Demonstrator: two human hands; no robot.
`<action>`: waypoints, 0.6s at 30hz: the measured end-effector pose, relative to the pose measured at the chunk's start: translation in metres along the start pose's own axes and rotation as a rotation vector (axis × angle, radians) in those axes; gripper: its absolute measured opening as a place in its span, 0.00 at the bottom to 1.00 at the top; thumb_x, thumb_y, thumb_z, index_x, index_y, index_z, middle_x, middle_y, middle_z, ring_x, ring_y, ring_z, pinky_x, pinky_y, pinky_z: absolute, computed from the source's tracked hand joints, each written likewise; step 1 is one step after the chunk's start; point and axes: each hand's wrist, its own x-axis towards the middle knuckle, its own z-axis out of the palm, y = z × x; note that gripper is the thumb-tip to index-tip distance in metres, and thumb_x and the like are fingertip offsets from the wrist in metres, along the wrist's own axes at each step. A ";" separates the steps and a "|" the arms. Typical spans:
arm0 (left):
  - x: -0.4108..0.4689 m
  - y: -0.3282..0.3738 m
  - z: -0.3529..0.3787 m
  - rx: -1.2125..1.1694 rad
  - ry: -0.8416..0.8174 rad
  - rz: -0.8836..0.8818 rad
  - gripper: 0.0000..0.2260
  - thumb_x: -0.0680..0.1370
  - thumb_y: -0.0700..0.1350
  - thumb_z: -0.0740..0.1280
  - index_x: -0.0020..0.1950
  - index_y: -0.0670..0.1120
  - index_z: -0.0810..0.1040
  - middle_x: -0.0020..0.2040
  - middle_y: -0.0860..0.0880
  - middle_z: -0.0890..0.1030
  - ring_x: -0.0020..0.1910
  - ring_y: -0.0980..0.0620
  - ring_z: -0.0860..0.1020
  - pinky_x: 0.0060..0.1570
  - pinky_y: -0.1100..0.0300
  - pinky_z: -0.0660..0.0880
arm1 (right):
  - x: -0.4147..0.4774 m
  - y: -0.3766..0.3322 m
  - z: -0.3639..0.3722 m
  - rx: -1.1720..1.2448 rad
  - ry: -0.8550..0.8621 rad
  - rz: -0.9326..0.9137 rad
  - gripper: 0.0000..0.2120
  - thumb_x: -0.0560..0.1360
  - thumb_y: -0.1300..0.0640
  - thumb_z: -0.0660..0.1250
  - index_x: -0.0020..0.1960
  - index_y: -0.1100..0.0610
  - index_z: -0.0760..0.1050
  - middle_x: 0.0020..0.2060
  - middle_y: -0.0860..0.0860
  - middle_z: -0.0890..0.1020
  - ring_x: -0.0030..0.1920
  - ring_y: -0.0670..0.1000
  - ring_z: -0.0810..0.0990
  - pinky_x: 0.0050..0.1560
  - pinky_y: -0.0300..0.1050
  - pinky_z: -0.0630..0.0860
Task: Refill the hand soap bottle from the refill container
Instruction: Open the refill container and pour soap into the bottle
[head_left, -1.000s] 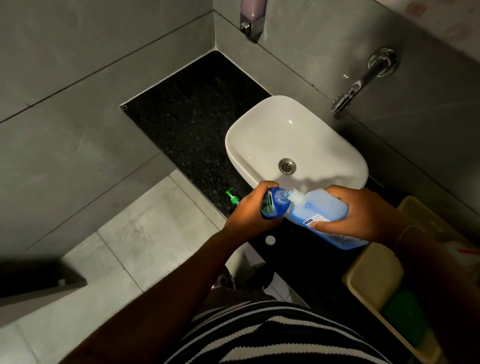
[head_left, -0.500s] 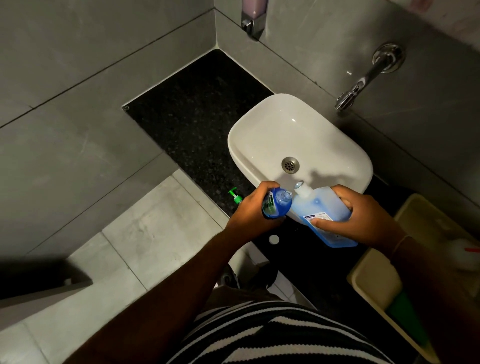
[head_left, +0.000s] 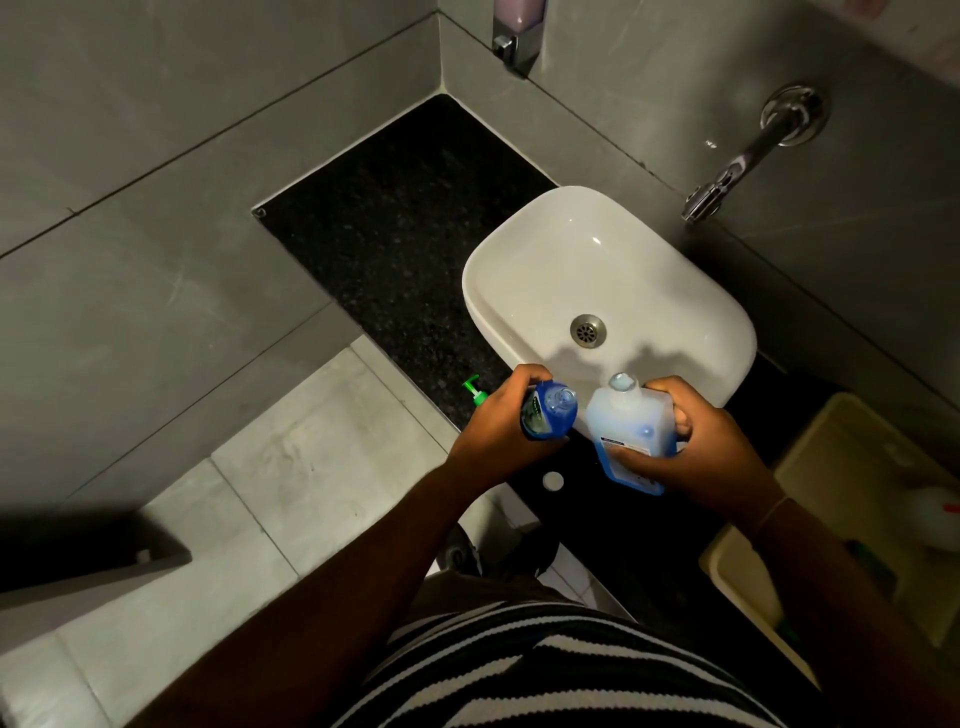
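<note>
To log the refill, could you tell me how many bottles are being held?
2. The hand soap bottle is in the left hand, the refill container in the right hand, side by side near the sink. None seems hidden.

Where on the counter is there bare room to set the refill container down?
Widest bare patch: the black counter between the corner walls and the white basin. The front strip is crowded: green pump, white cap, left hand holding the soap bottle, right hand holding the refill container.
</note>
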 end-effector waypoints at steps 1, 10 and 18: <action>0.000 -0.001 -0.001 0.004 0.004 -0.004 0.30 0.71 0.41 0.84 0.67 0.50 0.73 0.59 0.51 0.85 0.58 0.52 0.85 0.61 0.45 0.83 | -0.001 0.000 0.002 0.017 0.002 0.002 0.41 0.59 0.25 0.78 0.66 0.42 0.72 0.54 0.42 0.85 0.53 0.45 0.86 0.54 0.57 0.85; -0.003 -0.013 -0.005 0.205 0.064 -0.032 0.32 0.70 0.54 0.83 0.67 0.59 0.69 0.59 0.58 0.86 0.57 0.52 0.86 0.59 0.49 0.84 | -0.014 0.004 0.021 -0.044 0.091 -0.072 0.37 0.61 0.22 0.72 0.60 0.44 0.73 0.50 0.44 0.84 0.51 0.49 0.85 0.50 0.54 0.85; 0.000 -0.030 -0.011 0.229 0.095 -0.066 0.34 0.69 0.57 0.84 0.68 0.63 0.68 0.62 0.60 0.83 0.59 0.55 0.85 0.55 0.57 0.83 | -0.020 0.019 0.035 -0.003 0.057 -0.024 0.35 0.60 0.23 0.75 0.61 0.37 0.74 0.52 0.34 0.84 0.53 0.40 0.84 0.51 0.35 0.82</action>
